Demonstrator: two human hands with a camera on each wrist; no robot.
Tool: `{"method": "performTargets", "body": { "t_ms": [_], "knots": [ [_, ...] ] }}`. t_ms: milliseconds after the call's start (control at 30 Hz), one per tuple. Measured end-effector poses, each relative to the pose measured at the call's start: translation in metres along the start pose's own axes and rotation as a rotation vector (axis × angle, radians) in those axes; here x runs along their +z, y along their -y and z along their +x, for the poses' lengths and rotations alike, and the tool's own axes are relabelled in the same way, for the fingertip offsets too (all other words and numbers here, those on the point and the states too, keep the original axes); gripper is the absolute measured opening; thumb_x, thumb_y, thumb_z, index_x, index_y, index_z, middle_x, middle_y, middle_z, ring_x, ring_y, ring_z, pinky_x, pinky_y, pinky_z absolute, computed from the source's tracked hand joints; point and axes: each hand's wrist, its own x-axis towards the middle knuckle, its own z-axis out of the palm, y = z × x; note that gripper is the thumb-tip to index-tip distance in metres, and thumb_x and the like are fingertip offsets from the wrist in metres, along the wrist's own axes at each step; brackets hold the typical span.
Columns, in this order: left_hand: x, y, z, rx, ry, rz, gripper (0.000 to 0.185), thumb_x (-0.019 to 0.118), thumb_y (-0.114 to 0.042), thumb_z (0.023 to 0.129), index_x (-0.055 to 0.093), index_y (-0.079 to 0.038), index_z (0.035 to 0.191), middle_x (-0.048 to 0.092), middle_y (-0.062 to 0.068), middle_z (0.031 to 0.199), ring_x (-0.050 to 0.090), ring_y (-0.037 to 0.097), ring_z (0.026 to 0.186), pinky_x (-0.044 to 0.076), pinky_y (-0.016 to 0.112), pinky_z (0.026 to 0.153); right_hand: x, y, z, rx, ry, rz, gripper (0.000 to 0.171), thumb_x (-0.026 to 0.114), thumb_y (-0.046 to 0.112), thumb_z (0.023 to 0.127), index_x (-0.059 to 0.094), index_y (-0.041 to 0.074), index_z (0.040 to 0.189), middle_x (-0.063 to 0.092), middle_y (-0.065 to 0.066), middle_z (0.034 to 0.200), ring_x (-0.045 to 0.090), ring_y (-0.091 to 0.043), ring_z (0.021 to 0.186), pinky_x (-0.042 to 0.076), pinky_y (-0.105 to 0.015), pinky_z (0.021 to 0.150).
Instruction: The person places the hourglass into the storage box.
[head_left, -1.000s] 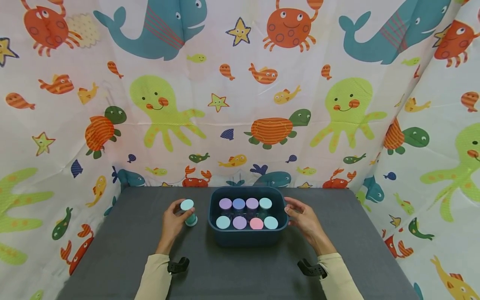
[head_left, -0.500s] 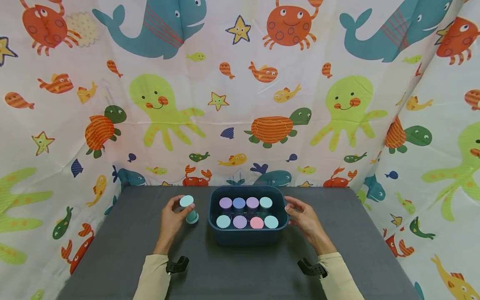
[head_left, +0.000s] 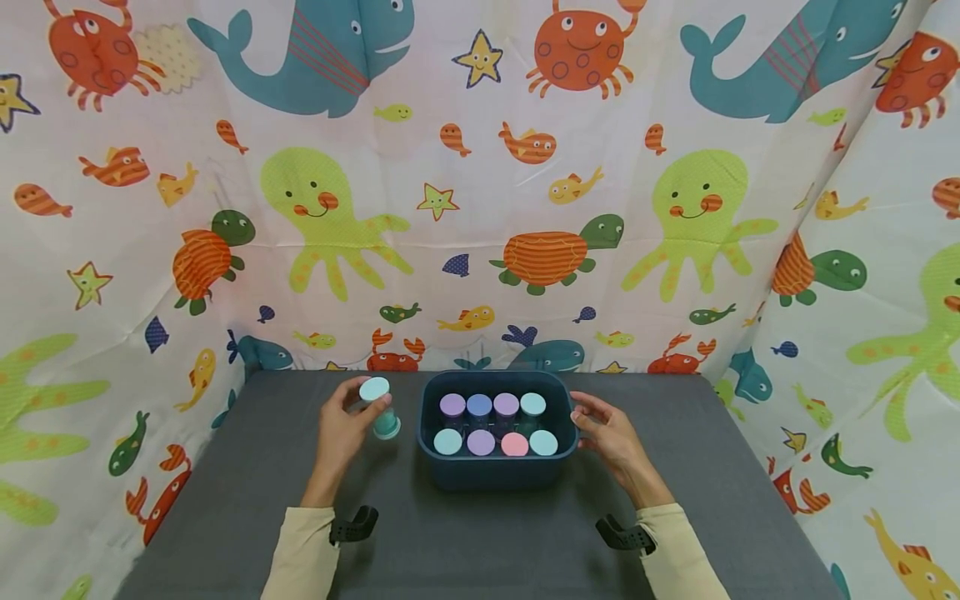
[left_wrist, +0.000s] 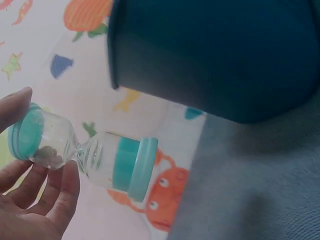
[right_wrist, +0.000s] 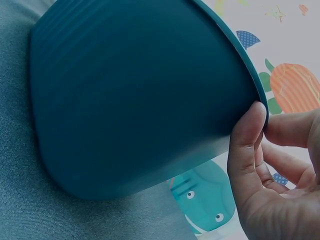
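My left hand (head_left: 341, 429) grips a mint-capped hourglass (head_left: 374, 389) by its upper end, just left of the dark blue bin (head_left: 495, 477). In the left wrist view, thumb and fingers close around one cap and bulb of the hourglass (left_wrist: 135, 165), and its other cap points away from the palm. On the bin's right side, my right hand (head_left: 611, 437) pinches the rim, thumb outside, as the right wrist view shows at the bin wall (right_wrist: 140, 110). Inside the bin, several capped cylinders stand in two rows: purple (head_left: 480, 442), blue (head_left: 479, 405), pink (head_left: 514, 444) and mint (head_left: 543, 442).
A grey cloth (head_left: 480, 550) covers the table under the bin and both hands. Behind and along both sides hangs a white curtain (head_left: 480, 275) printed with sea animals. Each wrist wears a black band (head_left: 355, 526).
My left hand has lifted the hourglass a little and shifted slightly away from me. The right hand keeps its hold on the bin rim, and the bin stays in place.
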Motion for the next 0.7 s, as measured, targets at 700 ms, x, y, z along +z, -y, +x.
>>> {"method": "performTargets", "body": {
  "t_ms": [700],
  "knots": [
    [0.007,-0.071,-0.012,0.133,0.056,-0.099,0.054,0.079,-0.023,0.083,0.057,-0.003,0.129,0.060,0.012,0.125,0.058,0.024,0.111,0.049,0.044,0.103,0.000,0.000,0.000,-0.011,0.013,-0.006,0.043,0.057,0.017,0.099,0.051,0.012,0.141,0.049,-0.009,0.114,0.056,-0.018,0.089,0.055,-0.029,0.069]
  ]
}}
